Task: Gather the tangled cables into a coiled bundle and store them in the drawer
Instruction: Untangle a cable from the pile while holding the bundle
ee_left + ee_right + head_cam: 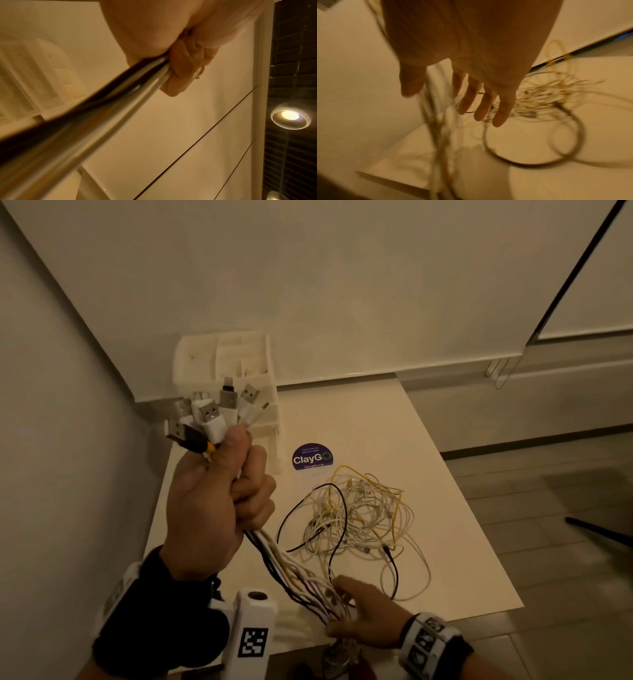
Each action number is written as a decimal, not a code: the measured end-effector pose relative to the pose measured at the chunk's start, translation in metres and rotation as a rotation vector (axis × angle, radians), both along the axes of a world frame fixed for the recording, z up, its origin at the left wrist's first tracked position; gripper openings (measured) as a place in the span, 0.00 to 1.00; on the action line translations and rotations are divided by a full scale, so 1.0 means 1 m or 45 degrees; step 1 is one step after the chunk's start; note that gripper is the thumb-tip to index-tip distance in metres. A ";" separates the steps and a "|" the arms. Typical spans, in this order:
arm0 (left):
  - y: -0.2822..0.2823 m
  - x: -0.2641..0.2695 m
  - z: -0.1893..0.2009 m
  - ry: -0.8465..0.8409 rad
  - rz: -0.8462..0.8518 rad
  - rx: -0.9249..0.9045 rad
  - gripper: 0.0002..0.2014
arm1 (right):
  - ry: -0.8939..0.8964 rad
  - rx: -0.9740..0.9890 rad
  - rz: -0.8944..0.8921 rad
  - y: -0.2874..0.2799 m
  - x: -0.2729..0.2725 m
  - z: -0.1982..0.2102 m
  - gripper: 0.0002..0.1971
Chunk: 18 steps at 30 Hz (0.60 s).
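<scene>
My left hand (219, 484), raised over the table's left side, grips a bunch of cables just below their plugs (212, 416): white, grey and black USB ends fan out above my fist. The gripped strands (291, 570) slope down to my right hand (356, 614) near the table's front edge. In the right wrist view its fingers (483, 108) are straight and spread, with the strands (436, 121) passing between thumb and fingers. The rest lies as a loose tangle (363, 522) of white, yellow and black cable. A white plastic drawer unit (239, 364) stands at the back left.
The white table (462, 508) carries a round purple ClayGo sticker (312, 457) between the drawer unit and the tangle. A wall runs close along the left side. Tiled floor lies to the right, where a dark object (596, 529) pokes in.
</scene>
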<state>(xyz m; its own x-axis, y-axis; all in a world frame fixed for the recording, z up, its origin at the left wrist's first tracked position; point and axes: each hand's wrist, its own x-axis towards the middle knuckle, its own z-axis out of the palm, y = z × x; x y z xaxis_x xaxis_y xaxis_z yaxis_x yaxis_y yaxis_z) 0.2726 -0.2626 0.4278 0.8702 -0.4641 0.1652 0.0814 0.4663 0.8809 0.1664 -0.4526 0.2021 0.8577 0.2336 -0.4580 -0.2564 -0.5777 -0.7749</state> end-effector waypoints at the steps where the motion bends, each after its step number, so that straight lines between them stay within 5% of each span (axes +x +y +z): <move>1: -0.001 -0.001 -0.001 0.000 0.000 0.007 0.21 | 0.068 -0.059 -0.033 -0.019 -0.002 -0.007 0.23; 8: -0.007 0.000 -0.006 0.016 0.042 0.061 0.20 | 0.266 -0.751 -0.603 -0.089 0.007 -0.060 0.15; 15: -0.016 0.007 -0.009 0.028 0.096 0.073 0.21 | 0.291 -0.723 -0.556 -0.075 0.020 -0.058 0.10; 18: -0.016 0.017 -0.016 0.040 0.161 0.116 0.21 | 0.151 -0.393 -0.622 -0.074 0.023 -0.026 0.07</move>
<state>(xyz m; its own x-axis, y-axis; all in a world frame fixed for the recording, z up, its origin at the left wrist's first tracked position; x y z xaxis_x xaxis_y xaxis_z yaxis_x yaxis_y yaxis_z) 0.2898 -0.2789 0.4116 0.9267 -0.3624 0.0996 0.0551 0.3930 0.9179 0.1895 -0.5271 0.1760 0.7713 -0.3351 -0.5411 -0.6241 -0.5650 -0.5397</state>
